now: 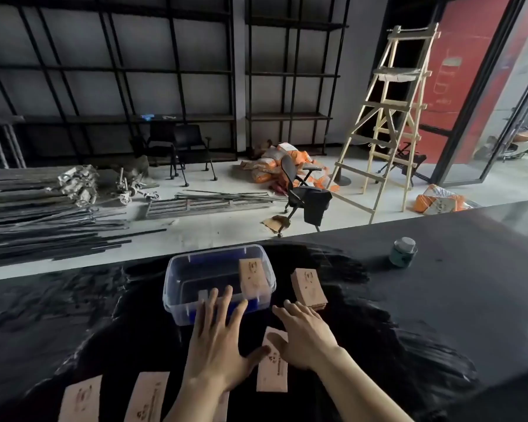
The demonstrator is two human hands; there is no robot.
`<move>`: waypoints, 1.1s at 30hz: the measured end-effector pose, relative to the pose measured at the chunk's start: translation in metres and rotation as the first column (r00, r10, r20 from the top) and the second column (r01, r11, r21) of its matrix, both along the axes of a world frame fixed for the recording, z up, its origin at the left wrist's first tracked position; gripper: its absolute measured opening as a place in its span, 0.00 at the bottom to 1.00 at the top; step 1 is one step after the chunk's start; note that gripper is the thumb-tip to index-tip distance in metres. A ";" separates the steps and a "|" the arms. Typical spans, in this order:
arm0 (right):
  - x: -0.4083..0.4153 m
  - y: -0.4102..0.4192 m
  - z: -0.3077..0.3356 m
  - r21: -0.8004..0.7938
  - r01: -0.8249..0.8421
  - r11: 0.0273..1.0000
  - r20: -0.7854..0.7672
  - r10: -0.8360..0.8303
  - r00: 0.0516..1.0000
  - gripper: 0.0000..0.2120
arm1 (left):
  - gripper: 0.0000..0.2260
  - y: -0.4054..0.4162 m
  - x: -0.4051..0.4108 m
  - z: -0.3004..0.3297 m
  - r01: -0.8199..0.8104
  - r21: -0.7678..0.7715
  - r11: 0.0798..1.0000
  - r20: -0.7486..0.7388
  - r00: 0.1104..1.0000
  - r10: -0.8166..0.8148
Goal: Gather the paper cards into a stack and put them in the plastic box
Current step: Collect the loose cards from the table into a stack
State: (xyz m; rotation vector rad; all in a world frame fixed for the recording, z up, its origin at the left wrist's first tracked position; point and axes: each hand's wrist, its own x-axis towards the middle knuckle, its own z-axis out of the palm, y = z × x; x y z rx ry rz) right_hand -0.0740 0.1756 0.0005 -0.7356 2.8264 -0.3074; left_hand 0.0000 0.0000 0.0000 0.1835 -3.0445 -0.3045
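From the head view, both hands hover flat over the black bench [439,300]. The left hand [217,339] has its grip open, fingers spread at the near wall of the plastic box [177,303], probably to steady it. The right hand [305,336], grip open and empty, rests over a loose card [272,373]. One card [253,277] stands in the box; a stack [308,287] waits just beside it. More cards [81,400] lie at the near edge, with free room between.

Both hands, left hand [217,339] and right hand [305,336], hover spread over a card [272,373] before the plastic box [177,303].
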 end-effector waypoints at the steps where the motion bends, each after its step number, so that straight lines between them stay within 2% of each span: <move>1: 0.000 0.000 -0.004 0.007 -0.014 1.000 0.031 0.013 0.999 0.33 | 0.49 0.001 0.002 -0.004 -0.002 -0.012 1.000 0.003 1.000 0.002; 5: 0.001 0.000 -0.023 0.030 -0.049 0.998 0.076 0.047 0.996 0.33 | 0.46 0.012 0.007 -0.025 0.009 0.002 1.000 0.135 0.991 -0.009; 6: 0.002 0.000 -0.027 0.031 -0.060 0.998 0.076 0.058 0.995 0.34 | 0.46 0.013 0.008 -0.033 0.032 0.044 0.999 0.157 0.987 -0.038; 10: 0.005 0.000 -0.034 0.020 -0.083 0.996 0.044 0.082 0.996 0.30 | 0.48 0.018 0.012 -0.056 0.028 0.060 0.998 0.248 0.968 -0.042; 12: 0.007 0.001 -0.034 0.014 -0.087 0.996 0.015 0.087 0.996 0.28 | 0.49 0.025 0.018 -0.055 0.030 0.080 0.996 0.213 0.976 -0.046; 13: 0.008 0.001 -0.034 0.005 -0.084 0.996 -0.001 0.084 0.996 0.27 | 0.51 0.027 0.018 -0.055 0.042 0.039 0.998 0.143 0.989 -0.047; 16: 0.010 0.000 -0.034 -0.019 -0.063 0.998 -0.034 0.062 0.997 0.24 | 0.52 0.032 0.017 -0.053 0.009 0.074 0.997 0.231 0.973 -0.026; 19: 0.010 -0.001 -0.036 -0.031 -0.061 0.998 -0.057 0.059 0.997 0.22 | 0.45 0.034 0.016 -0.051 0.017 0.136 0.991 0.212 0.976 -0.046; 22: 0.008 -0.002 -0.038 -0.026 -0.056 0.998 -0.058 0.054 0.997 0.26 | 0.36 0.033 0.013 -0.052 0.020 0.208 0.978 0.182 0.982 -0.059; 28: -0.001 0.001 -0.035 0.007 -0.021 1.000 -0.015 0.021 1.000 0.35 | 0.34 0.032 0.003 -0.048 -0.022 0.378 0.925 0.260 0.962 -0.084; 33: -0.001 0.013 -0.037 -0.103 -0.048 0.993 -0.026 0.046 0.999 0.29 | 0.30 0.027 0.005 -0.034 -0.093 0.510 0.855 0.261 0.964 -0.051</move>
